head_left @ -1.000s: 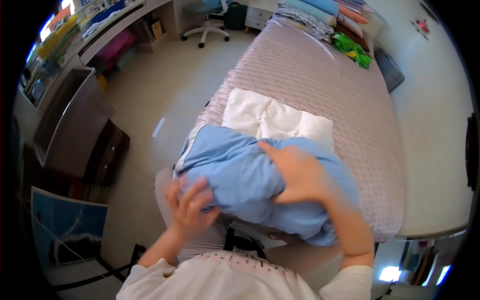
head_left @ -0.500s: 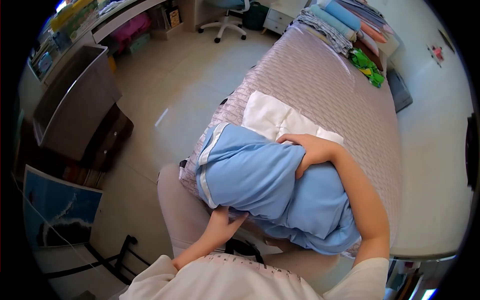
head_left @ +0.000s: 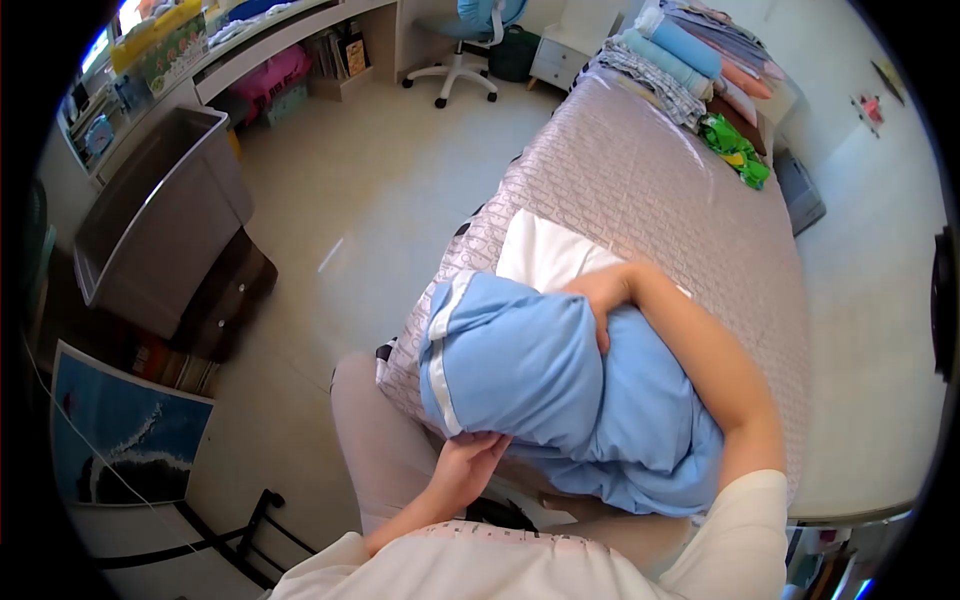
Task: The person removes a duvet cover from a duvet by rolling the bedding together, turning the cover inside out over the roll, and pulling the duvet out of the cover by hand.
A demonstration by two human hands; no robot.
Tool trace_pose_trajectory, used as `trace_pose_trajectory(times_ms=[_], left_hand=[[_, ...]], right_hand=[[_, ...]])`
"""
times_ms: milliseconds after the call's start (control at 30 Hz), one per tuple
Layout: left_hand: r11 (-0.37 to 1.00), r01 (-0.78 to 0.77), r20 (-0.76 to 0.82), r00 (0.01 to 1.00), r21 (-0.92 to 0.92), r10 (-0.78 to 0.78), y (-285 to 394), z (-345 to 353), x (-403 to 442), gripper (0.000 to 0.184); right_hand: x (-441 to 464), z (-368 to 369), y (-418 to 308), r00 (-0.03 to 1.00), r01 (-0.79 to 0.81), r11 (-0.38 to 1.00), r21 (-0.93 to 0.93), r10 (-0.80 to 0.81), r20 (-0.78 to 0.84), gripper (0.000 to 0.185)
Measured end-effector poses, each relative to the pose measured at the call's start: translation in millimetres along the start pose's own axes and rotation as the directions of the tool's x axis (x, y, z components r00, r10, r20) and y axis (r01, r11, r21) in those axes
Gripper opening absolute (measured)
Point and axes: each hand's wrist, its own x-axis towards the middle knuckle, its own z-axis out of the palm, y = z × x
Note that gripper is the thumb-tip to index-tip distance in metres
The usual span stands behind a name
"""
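A folded light-blue quilt [head_left: 520, 365] with a white band along its left end lies bunched on the near end of the bed, partly on my lap. My left hand [head_left: 470, 470] grips its near-left lower edge, with the fingertips tucked against the fabric and partly hidden. Across the top reaches my right arm, and my right hand [head_left: 607, 290] closes on the bundle's far edge with the thumb pressed into the blue cloth. Behind the quilt, a white padded cloth [head_left: 545, 250] lies flat on the bed, partly covered by my right hand and the bundle.
The bed [head_left: 640, 180] has a pinkish-grey patterned cover. Folded bedding [head_left: 680, 65] is stacked at its far end beside a green bag [head_left: 735, 150]. On the left stand a grey plastic bin [head_left: 170, 225] on a dark drawer unit [head_left: 225, 300] and a picture [head_left: 130, 425]. A swivel chair [head_left: 460, 75] is farther back.
The quilt's left end has been drawn in to the right, making the bundle more compact. My right hand has slid along the far edge; the left stays at the near edge. The view has shifted slightly.
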Motion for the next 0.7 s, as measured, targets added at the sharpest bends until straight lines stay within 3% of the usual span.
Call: trace_pose_trajectory(times_ms=[167,233,333,367,433,467,500,533,700], left_hand=[[0.957,-0.148,-0.101,0.979,0.25,0.178,7,-2,1,0.056],[0.825,-0.268,0.111,0.963,0.498,0.246,0,-18,24,0.054],[0.491,-0.461,0.419,0.886,0.739,0.201,-8,-37,49,0.053],[0.486,-0.462,0.425,0.884,0.742,0.193,-6,-26,48,0.053],[0.759,-0.382,0.428,0.891,0.527,0.151,0,5,46,0.043],[0.618,-0.241,0.27,0.962,0.748,0.047,2,-9,48,0.041],[0.561,-0.239,0.263,0.964,0.793,0.04,-6,-20,52,0.041],[0.521,-0.265,0.279,0.959,0.811,0.054,-8,-8,52,0.042],[0.385,-0.322,0.318,0.945,0.865,0.076,-34,38,46,0.044]], right_hand=[[-28,44,11,0.983,0.177,0.979,0.098,-0.173,-0.055,0.089],[-45,55,5,0.939,0.332,0.943,0.022,-0.328,-0.104,0.089],[-84,83,-5,0.901,0.356,0.933,-0.052,-0.357,-0.246,0.081],[-97,92,-3,0.869,0.355,0.929,-0.104,-0.369,-0.33,0.077],[-118,110,5,0.849,0.324,0.938,-0.122,-0.346,-0.4,0.073],[-127,119,13,0.803,0.377,0.912,-0.163,-0.41,-0.433,0.071],[-136,127,21,0.752,0.426,0.881,-0.206,-0.472,-0.461,0.07],[-147,135,22,0.785,0.359,0.907,-0.219,-0.42,-0.455,0.068],[-171,174,26,0.75,0.388,0.892,-0.231,-0.451,-0.484,0.067]])
